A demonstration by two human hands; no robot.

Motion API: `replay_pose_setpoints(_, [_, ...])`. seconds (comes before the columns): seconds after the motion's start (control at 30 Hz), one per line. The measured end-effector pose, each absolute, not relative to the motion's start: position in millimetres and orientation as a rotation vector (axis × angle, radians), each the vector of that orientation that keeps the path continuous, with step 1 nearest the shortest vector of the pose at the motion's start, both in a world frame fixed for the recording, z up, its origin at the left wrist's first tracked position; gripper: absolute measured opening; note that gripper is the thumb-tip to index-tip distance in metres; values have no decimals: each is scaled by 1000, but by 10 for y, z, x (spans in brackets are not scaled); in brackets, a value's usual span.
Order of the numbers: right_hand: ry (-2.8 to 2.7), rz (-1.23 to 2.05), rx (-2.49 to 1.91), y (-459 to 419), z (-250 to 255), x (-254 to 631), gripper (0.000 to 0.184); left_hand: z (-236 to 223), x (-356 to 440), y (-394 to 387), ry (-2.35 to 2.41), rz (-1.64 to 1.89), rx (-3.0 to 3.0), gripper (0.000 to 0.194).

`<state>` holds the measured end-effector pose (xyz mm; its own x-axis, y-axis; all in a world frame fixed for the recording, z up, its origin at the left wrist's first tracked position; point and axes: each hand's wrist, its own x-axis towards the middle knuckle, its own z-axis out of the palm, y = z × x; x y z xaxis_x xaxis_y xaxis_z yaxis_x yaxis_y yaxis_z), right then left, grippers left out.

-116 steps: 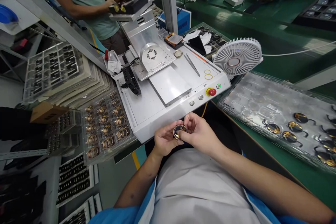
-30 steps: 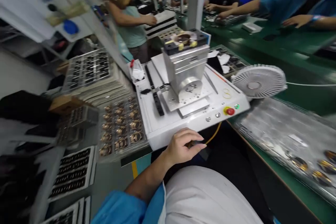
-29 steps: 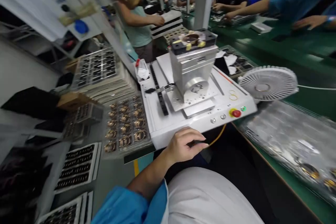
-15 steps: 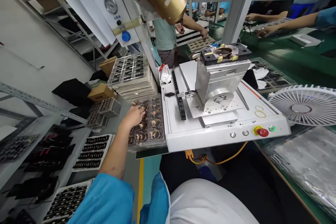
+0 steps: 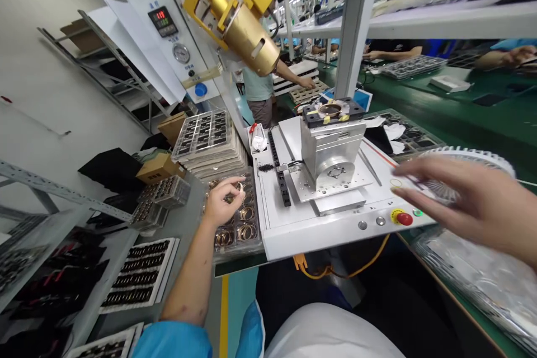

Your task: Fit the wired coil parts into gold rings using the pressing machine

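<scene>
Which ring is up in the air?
The ring pinched in the left hand: it is lifted above the tray, while the other rings sit down in the tray's pockets.

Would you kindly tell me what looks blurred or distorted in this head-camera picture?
In the head view, the raised right hand looks blurred and oversized, the wide lens tilts the grey steel upright, and light glares on the clear plastic tray.
</scene>
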<state>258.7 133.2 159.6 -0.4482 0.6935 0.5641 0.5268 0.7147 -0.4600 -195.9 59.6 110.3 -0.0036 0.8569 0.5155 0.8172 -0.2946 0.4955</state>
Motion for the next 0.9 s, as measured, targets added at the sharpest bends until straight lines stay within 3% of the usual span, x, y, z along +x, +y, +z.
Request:
replay_pose_setpoints(0.17, [-2173, -41, -668, 2241, 2305, 1846, 22, 1418, -1363, 798, 1569, 1450, 2333, 15])
replay_pose_setpoints(0.37, [-2509, 286, -770, 2748, 2704, 1589, 16, 1872, -1041, 1057, 1378, 1617, 2385, 11])
replay_pose_setpoints(0.53, [-2157, 467, -681, 2643, 2631, 1685, 16, 2296, -729, 1477, 1352, 1592, 2503, 16])
replay_pose_setpoints(0.67, [-1816, 567, -689, 2480, 2433, 1829, 25, 2583, -301, 1928, 1483, 1287, 2612, 27])
replay_pose_setpoints(0.77, [-1745, 604, -722, 2243, 2292, 2034, 26, 2702, -68, 2117, 1606, 950, 2638, 44])
replay_pose_setpoints(0.9, [-1672, 682, -829, 1795, 1972, 2471, 27, 2679, -76, 2073, 1506, 913, 2663, 60])
